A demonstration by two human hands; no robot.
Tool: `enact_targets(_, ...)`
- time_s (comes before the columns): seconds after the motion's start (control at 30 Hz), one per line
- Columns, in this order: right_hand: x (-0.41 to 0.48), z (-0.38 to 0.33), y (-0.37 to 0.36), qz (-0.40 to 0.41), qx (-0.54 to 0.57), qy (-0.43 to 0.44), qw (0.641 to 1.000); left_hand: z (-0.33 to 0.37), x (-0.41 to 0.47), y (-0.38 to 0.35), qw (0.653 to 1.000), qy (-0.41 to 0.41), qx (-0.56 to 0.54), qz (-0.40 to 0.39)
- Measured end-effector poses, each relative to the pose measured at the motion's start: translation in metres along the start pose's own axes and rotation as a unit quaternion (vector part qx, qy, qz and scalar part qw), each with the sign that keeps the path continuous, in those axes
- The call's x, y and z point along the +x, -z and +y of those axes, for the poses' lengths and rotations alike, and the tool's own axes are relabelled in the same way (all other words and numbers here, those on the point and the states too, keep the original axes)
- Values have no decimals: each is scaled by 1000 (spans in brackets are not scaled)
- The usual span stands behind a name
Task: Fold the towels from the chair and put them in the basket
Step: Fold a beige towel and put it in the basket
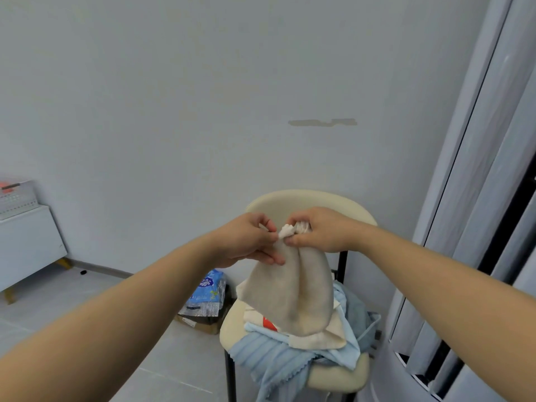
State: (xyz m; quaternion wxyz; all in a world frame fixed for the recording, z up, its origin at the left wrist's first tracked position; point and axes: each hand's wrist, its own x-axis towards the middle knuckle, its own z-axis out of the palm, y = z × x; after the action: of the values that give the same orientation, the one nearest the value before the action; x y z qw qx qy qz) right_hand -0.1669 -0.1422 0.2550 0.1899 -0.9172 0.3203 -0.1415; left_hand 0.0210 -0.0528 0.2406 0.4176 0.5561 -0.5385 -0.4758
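Note:
A beige towel (293,294) hangs in the air above the cream chair (307,206). My left hand (249,240) pinches its top edge, and my right hand (322,230) grips the bunched top right beside it. The two hands almost touch. Below them, a heap of towels lies on the chair seat: light blue towels (269,355) that hang over the front edge and a white cloth with a red mark (316,338). No basket shows in the view.
A pack of water bottles (207,295) stands on a cardboard piece on the floor left of the chair. A white cabinet (26,245) stands at the far left with a perforated box on it. A tall white unit (475,256) fills the right side.

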Motion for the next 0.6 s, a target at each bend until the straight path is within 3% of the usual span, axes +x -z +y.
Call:
enact_targets(0.07,0,3,3,34,25,-5,999,-6,0,6,993,-33,108,31)
enact_targets(0.2,4,16,14,121,77,-17,990,-26,-3,14,941,-117,311,62)
enact_targets(0.37,9,28,25,174,104,-45,978,-41,-5,15,872,-224,419,121)
enact_targets(0.6,5,35,38,184,152,-56,969,-35,2,7,840,-246,483,35)
